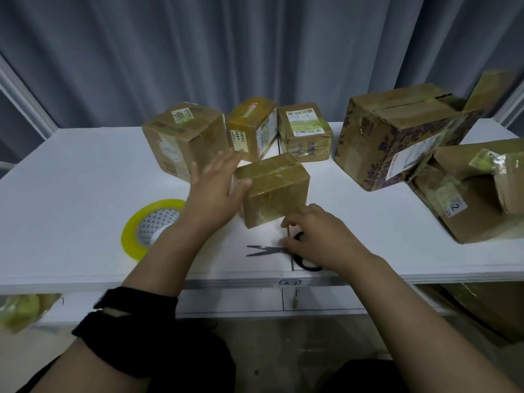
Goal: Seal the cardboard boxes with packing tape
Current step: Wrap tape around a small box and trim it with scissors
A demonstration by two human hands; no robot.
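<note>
1. Head view: the small box (276,191) sat mid-counter (85,180), with glossy tape over its top and front. Its long axis ran roughly 9 to 3.
2. My left grip (215,191) was spread, fingers straight, the thumb against the box's upper left edge. The box lay at 3 o'clock from it, touching.
3. My right grip (314,236) was curled down over the scissors (265,250) at their pivot. I cannot tell whether it clasped them or only rested there. The blades pointed to 9 o'clock and the black handles lay toward 4. The small box stood at 11 o'clock from this grip, just beside it.
4. The tape roll (136,236) lay flat at 8 o'clock from my left grip, near it. It was well apart from the right grip, with my left forearm between them. I judged that any reach for tape belonged to the left.
5. A row of three labelled boxes (252,126) stood at 12 o'clock behind the small box.
6. The patterned box (397,137) at 2 o'clock had flaps not lying flat, and the open box (467,217) at 3 o'clock gaped toward me. I judged both still unsealed, and the right grip was nearer them.
</note>
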